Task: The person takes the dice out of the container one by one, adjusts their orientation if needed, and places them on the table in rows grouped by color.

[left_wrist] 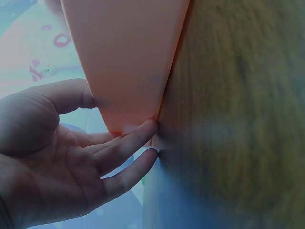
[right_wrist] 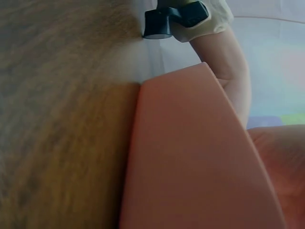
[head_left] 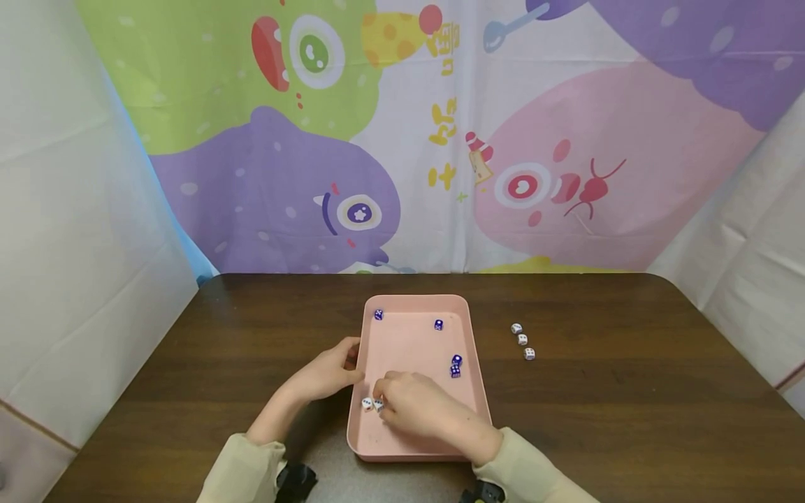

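Note:
A shallow pink tray (head_left: 415, 299) lies on the table with several blue dice inside, including one blue die (head_left: 379, 314) at the far left corner. My left hand (head_left: 325, 372) is at the tray's left side; in the left wrist view its thumb and fingers (left_wrist: 131, 143) touch the outer wall and rim, not wrapped round it. Over the near half of the tray, my right hand (head_left: 418, 405) pinches a white die (head_left: 378, 404) between thumb and fingers. Another white die (head_left: 367, 404) sits just left of it. In the right wrist view the tray wall hides the fingertips of my right hand (right_wrist: 281, 167).
Three white dice (head_left: 523, 339) stand in a slanting row on the brown table (head_left: 597, 391), right of the tray. Behind the table hangs a cartoon-printed curtain (head_left: 428, 230). Plain white cloth (head_left: 94, 209) borders the left side.

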A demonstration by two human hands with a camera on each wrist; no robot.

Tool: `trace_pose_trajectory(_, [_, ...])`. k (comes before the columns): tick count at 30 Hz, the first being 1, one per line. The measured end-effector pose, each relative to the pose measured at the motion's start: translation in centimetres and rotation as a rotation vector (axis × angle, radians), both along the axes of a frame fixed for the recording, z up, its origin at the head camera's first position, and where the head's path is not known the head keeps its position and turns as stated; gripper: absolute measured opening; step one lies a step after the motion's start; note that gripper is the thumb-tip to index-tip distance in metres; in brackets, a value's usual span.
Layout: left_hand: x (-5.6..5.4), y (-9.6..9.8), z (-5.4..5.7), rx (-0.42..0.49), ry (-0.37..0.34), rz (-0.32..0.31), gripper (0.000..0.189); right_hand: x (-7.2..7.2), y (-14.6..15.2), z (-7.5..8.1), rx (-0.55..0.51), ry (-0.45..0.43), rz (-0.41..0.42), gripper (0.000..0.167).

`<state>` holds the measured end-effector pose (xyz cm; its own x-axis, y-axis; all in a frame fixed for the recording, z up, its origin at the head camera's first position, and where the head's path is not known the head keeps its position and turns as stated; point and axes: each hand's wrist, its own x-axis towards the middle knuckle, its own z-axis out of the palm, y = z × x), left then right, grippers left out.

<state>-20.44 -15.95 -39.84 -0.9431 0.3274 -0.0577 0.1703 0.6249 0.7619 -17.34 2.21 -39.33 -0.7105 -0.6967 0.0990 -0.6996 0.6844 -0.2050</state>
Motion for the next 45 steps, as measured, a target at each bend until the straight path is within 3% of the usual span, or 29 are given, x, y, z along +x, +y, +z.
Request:
trace_pose_trajectory(22, [-0.1, 0.1, -0.2, 0.013, -0.005, 0.009, 0.05, 0.2, -0.1, -0.1, -0.001, -0.023, 0.002, 0.019])
trace_pose_trajectory(33, [0.0, 0.0, 0.1, 0.014, -0.009, -0.001, 0.051, 0.4, 0.2, 0.3, 0.012, 0.001, -0.011, 0.01])
trace_pose_trajectory(45, [-0.1, 0.1, -0.1, 0.014, -0.014, 0.007, 0.049, -0.2, 2.6, 1.5, -0.064, -0.049, -0.079, 0.004])
